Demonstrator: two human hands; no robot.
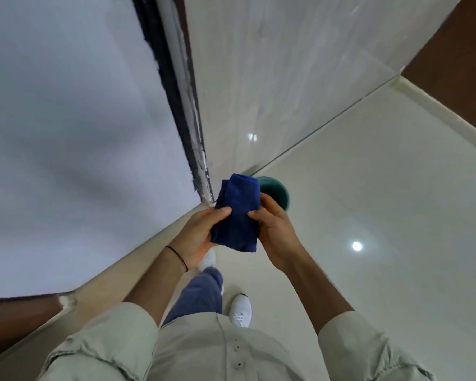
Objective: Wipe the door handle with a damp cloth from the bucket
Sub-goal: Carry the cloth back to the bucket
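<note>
A dark blue cloth (pixel 238 213), folded into a thick strip, is held upright in front of me. My left hand (pixel 201 235) grips its lower left side, thumb across the front. On the other side my right hand (pixel 275 232) pinches its edge. Behind the cloth and my right hand stands a green bucket (pixel 276 192) on the floor, mostly hidden. No door handle is in view.
A white wall panel (pixel 66 133) fills the left, ending at a dark door edge or frame (pixel 176 92). Glossy cream floor tiles (pixel 382 215) spread to the right, with a brown strip at the far right. My white shoes (pixel 241 309) are below.
</note>
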